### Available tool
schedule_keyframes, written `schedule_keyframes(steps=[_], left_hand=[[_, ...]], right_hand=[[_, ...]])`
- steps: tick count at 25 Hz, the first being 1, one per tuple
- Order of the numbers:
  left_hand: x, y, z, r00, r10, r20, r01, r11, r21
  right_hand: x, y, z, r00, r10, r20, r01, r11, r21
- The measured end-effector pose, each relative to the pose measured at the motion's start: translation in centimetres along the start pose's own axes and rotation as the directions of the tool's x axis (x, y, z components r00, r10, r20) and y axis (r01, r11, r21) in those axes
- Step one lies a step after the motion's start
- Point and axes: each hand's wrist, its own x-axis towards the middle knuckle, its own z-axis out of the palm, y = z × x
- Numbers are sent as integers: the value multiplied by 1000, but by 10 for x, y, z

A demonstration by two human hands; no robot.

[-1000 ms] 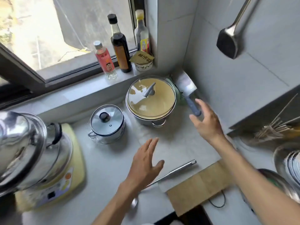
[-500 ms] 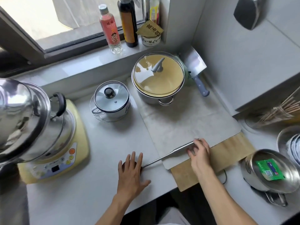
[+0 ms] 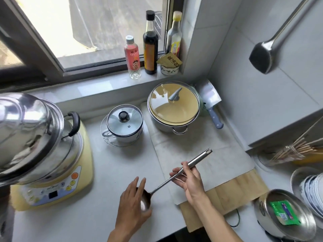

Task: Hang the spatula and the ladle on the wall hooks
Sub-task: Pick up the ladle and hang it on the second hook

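Near the front edge of the pale grey bench (image 3: 108,165), the left hand (image 3: 133,205) hangs with fingers spread and loose over the round bowl of the long steel ladle (image 3: 176,179), gripping nothing. The right hand (image 3: 189,180) pinches the ladle's handle midway, its holed end tilted up over the bench. The dark-bladed steel spatula (image 3: 262,55) hangs on the tiled right wall.
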Motion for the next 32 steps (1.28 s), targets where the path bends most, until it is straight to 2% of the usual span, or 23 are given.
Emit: schedule_keyframes(steps=[2,5,9,13,16,20,24,32], left_hand=[[20,27,-18,995,83,-56,-86,995,-48],[66,85,-50,954,231,-189,-251,964,-92],[116,179,-97,889,357,-286,-407,903,-139],[146,241,-111,818,433,-378,-523,834,-177],[170,275,-114,806,464,-368,-548,819,-168],[192,305,-106,790,529,-310,-577,812,-87],[206,328,-103,798,516,-310,-569,815,-108],[224,339,-107,794,514,-324,-582,797,-163]], right_hand=[[-6,-49,7,989,-120,81,119,993,12],[-22,-147,17,932,-312,187,296,949,107],[-54,-266,19,857,-490,161,480,871,100],[-77,-339,7,810,-567,148,564,823,67],[-87,-384,5,767,-625,143,630,776,10],[-92,-429,4,740,-660,131,671,736,-83],[-91,-451,3,726,-671,150,687,714,-136],[-86,-466,-2,716,-683,146,698,703,-134]])
